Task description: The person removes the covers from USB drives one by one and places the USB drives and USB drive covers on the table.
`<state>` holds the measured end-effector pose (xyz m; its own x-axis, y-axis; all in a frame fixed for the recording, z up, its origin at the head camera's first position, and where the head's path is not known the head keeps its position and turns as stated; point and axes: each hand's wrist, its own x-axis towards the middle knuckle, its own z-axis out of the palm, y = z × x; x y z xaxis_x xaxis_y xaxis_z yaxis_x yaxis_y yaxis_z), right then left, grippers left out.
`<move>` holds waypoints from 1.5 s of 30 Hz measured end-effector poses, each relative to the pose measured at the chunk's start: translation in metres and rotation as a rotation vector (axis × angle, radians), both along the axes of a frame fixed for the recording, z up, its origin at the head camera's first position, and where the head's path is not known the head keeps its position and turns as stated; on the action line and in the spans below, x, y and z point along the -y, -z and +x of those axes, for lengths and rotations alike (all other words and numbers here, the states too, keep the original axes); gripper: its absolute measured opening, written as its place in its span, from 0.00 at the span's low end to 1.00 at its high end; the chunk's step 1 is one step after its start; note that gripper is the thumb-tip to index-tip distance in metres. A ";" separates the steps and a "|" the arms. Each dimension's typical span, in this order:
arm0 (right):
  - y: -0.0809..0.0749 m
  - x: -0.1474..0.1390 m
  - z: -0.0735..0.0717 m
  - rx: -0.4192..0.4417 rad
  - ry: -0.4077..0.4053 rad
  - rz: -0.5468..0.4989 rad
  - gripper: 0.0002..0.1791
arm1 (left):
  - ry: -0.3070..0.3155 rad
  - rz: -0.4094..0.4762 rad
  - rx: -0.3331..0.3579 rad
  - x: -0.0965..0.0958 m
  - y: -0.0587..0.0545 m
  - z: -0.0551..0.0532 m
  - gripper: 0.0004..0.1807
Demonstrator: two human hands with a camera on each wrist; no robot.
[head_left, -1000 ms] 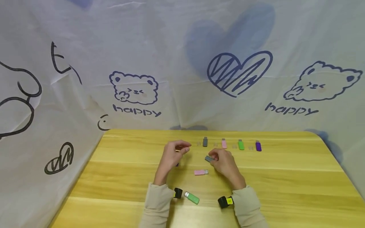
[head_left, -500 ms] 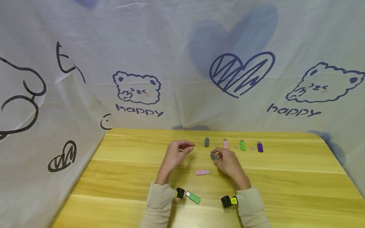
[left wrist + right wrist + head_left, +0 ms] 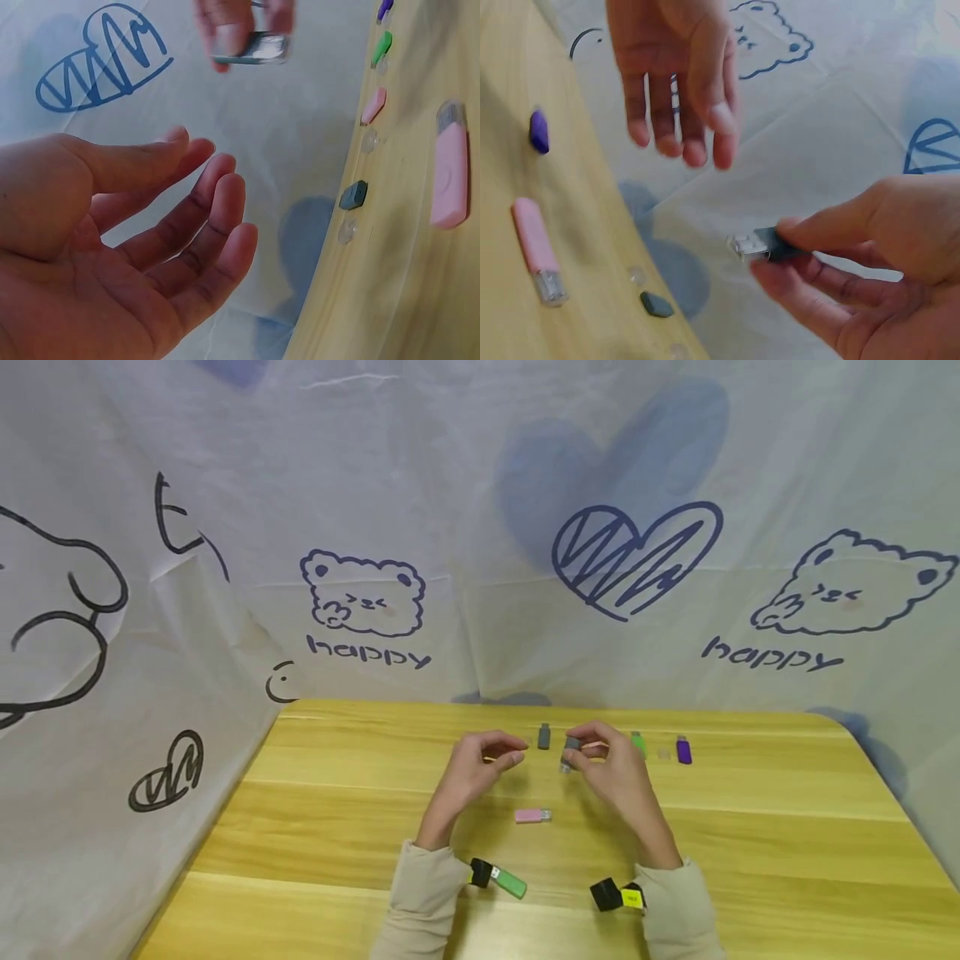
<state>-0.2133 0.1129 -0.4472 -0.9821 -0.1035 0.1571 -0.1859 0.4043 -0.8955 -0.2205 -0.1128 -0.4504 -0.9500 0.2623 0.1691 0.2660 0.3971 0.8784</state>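
My right hand (image 3: 617, 770) pinches a dark grey USB flash drive (image 3: 780, 246) between thumb and fingers above the table. Its metal plug (image 3: 748, 244) points away from the palm, toward the left hand. My left hand (image 3: 476, 770) hovers nearby with fingers loosely bent and nothing in them. Below, between the hands, lies a pink USB flash drive (image 3: 528, 816) with its plug to the right. A green one (image 3: 512, 883) lies nearer, beside the left wrist camera. In the right wrist view a purple drive (image 3: 539, 132) lies on the table; the left arm hides it in the head view.
Along the back of the wooden table (image 3: 337, 827) runs a row of drives: grey (image 3: 543, 737), pink (image 3: 373, 106), green (image 3: 638, 744) and purple (image 3: 683, 750). Small clear caps (image 3: 347, 230) lie between them. A white printed cloth (image 3: 480, 527) hangs behind.
My right hand has lifted the grey drive and turned it, so its plug now faces down and left in the head view. The left hand has shifted slightly right, still holding nothing.
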 end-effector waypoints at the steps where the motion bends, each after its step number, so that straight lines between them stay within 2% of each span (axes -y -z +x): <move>1: -0.002 0.000 0.001 0.005 0.001 -0.037 0.12 | 0.013 0.008 0.007 -0.001 0.000 0.000 0.08; 5: -0.008 -0.001 0.005 0.020 -0.010 -0.155 0.13 | 0.079 0.082 0.047 -0.008 0.001 0.002 0.10; 9: -0.008 -0.001 0.005 0.020 -0.053 -0.260 0.14 | 0.110 0.168 0.085 -0.016 0.002 0.002 0.11; 14: -0.008 0.000 0.004 -0.008 -0.092 -0.343 0.13 | 0.100 0.275 0.094 -0.022 0.000 0.003 0.09; 18: -0.008 0.001 0.006 -0.019 -0.098 -0.352 0.11 | 0.072 0.320 0.079 -0.023 -0.001 0.003 0.07; 21: -0.008 0.001 0.007 -0.020 -0.101 -0.315 0.09 | 0.050 0.328 0.058 -0.023 -0.001 0.003 0.07; 24: -0.007 0.002 0.007 -0.041 -0.108 -0.212 0.07 | 0.031 0.321 0.028 -0.024 -0.001 0.003 0.06; 28: -0.006 0.004 0.007 -0.091 -0.122 -0.077 0.06 | 0.008 0.281 -0.022 -0.025 -0.002 0.004 0.05; 32: -0.006 0.007 0.007 -0.116 -0.114 0.001 0.06 | -0.011 0.229 -0.051 -0.026 -0.003 0.005 0.04; 40: -0.012 0.010 0.009 -0.146 -0.104 0.081 0.05 | -0.005 0.149 -0.091 -0.026 -0.007 0.006 0.03; 45: -0.014 0.011 0.009 -0.144 -0.107 0.106 0.04 | -0.003 0.132 -0.117 -0.025 -0.008 0.006 0.03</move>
<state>-0.2042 0.1024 -0.4328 -0.9329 -0.2297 0.2775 -0.3557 0.4656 -0.8104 -0.2142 -0.0876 -0.4426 -0.9226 0.2275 0.3114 0.3684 0.2810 0.8862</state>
